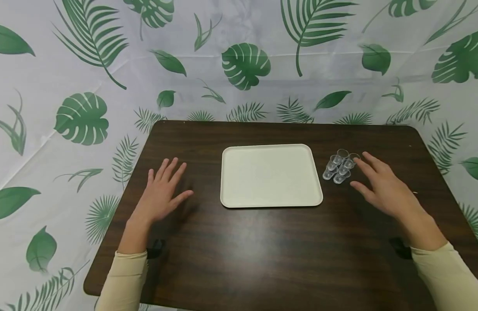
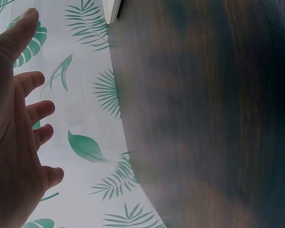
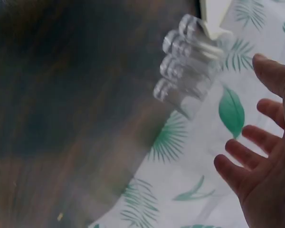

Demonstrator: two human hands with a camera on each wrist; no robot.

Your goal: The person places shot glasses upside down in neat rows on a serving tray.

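Note:
Several small clear cups [image 1: 343, 169], like shot glasses, stand close together in two short rows to the right of a cream tray [image 1: 270, 177]. My right hand [image 1: 386, 188] hovers just right of the cups, fingers spread, its fingertips overlapping the nearest rim in the head view. In the right wrist view the same clear glasses [image 3: 187, 66] appear beyond the thumb, and nothing lies in the palm. Over the table's left side my left hand [image 1: 161, 192] is held with fingers spread, apart from the tray and holding nothing.
The dark wood-grain table [image 1: 254, 250] has rounded corners. Behind and around it hangs a white cloth [image 1: 207, 39] printed with green leaves. A tiny pale speck [image 1: 415, 192] shows on the table right of the right hand.

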